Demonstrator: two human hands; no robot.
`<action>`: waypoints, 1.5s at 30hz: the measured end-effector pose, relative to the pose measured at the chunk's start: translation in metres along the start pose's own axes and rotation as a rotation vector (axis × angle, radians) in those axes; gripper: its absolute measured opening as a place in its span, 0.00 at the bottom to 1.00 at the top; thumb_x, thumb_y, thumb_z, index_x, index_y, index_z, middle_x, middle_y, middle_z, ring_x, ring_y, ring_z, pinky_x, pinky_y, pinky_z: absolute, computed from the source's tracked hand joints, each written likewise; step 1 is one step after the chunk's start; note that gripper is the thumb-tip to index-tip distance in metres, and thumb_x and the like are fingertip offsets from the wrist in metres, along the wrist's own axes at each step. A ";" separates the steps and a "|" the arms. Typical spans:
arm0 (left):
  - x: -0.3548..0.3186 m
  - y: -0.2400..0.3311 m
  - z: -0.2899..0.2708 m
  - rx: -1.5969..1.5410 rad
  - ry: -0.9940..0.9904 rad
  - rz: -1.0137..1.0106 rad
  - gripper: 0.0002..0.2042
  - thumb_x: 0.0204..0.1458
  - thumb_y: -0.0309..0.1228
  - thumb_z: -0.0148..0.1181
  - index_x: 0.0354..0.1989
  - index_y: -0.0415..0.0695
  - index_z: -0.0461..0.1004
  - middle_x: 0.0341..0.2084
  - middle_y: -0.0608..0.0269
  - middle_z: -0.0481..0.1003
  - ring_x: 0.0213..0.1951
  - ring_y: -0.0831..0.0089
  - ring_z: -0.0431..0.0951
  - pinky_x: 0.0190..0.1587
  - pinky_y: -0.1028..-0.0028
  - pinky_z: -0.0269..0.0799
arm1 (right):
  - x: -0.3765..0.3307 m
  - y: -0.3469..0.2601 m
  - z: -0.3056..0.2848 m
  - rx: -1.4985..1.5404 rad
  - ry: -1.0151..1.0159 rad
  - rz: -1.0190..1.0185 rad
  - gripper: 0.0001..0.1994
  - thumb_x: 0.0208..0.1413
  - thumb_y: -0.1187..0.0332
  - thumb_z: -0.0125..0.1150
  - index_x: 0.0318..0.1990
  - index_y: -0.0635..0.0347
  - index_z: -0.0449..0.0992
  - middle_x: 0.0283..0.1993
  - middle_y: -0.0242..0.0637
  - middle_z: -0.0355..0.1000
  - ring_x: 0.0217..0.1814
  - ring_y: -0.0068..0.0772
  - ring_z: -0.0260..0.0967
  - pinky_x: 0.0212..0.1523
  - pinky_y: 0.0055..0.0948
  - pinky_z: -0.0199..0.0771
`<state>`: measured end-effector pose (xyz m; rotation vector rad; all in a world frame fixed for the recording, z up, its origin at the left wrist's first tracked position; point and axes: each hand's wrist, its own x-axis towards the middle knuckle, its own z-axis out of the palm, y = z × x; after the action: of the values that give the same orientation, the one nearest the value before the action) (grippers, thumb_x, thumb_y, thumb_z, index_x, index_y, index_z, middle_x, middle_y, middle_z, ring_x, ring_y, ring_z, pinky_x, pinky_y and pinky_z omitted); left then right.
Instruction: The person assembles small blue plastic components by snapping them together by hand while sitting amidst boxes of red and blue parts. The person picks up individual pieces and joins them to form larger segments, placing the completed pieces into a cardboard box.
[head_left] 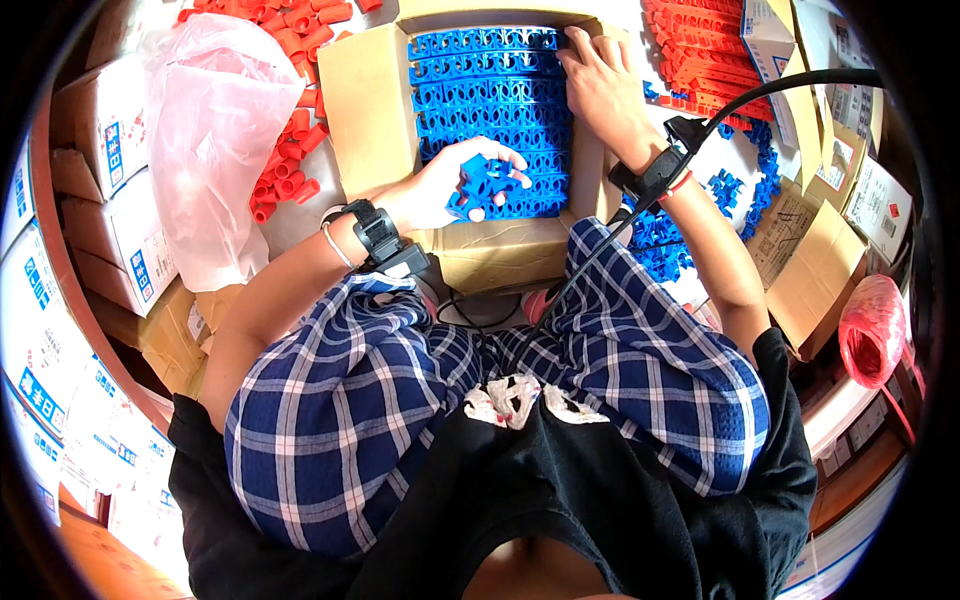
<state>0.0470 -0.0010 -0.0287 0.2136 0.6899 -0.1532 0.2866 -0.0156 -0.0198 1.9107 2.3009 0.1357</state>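
In front of me an open cardboard box holds neat rows of blue plastic pipe clips, stacked side by side. My left hand, palm up over the near part of the rows, is curled round a small heap of loose blue pipe clips. At the far right corner of the box, my right hand has its fingers bent down against the end of the farthest row. Whatever lies under those fingertips is hidden. Both wrists wear black straps with a device.
Red plastic tubes lie loose beside a clear plastic bag on the left. Red clip rows and loose blue clips are at the right. A black cable crosses my right wrist. Cartons stack at left; pink twine sits right.
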 end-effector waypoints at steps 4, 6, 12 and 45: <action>0.001 0.001 -0.002 0.008 -0.032 -0.002 0.17 0.57 0.43 0.47 0.44 0.46 0.74 0.41 0.61 0.77 0.28 0.79 0.74 0.19 0.81 0.66 | 0.002 0.001 0.001 -0.001 -0.001 -0.002 0.15 0.47 0.66 0.59 0.44 0.55 0.78 0.55 0.33 0.67 0.52 0.35 0.62 0.54 0.34 0.61; 0.000 0.001 -0.003 0.005 -0.026 -0.006 0.17 0.57 0.43 0.47 0.44 0.46 0.74 0.41 0.61 0.77 0.28 0.79 0.74 0.19 0.81 0.66 | 0.004 0.001 0.001 0.000 -0.004 -0.006 0.14 0.48 0.65 0.60 0.44 0.55 0.78 0.54 0.33 0.67 0.52 0.35 0.62 0.54 0.34 0.62; 0.001 0.002 -0.001 -0.001 -0.017 -0.012 0.16 0.57 0.43 0.47 0.44 0.45 0.74 0.41 0.61 0.78 0.28 0.79 0.74 0.18 0.81 0.66 | 0.010 0.004 0.004 -0.004 -0.036 -0.020 0.15 0.47 0.64 0.61 0.44 0.55 0.77 0.49 0.32 0.68 0.52 0.34 0.61 0.53 0.35 0.61; 0.001 0.003 0.000 0.006 -0.027 -0.027 0.17 0.57 0.44 0.45 0.44 0.46 0.74 0.41 0.60 0.77 0.28 0.79 0.73 0.18 0.81 0.66 | 0.009 0.006 0.004 0.091 0.003 -0.007 0.15 0.46 0.60 0.64 0.41 0.52 0.79 0.46 0.29 0.69 0.50 0.32 0.64 0.52 0.33 0.61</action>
<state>0.0481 0.0016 -0.0292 0.2075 0.6657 -0.1839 0.2919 -0.0054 -0.0232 1.9456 2.3535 0.0341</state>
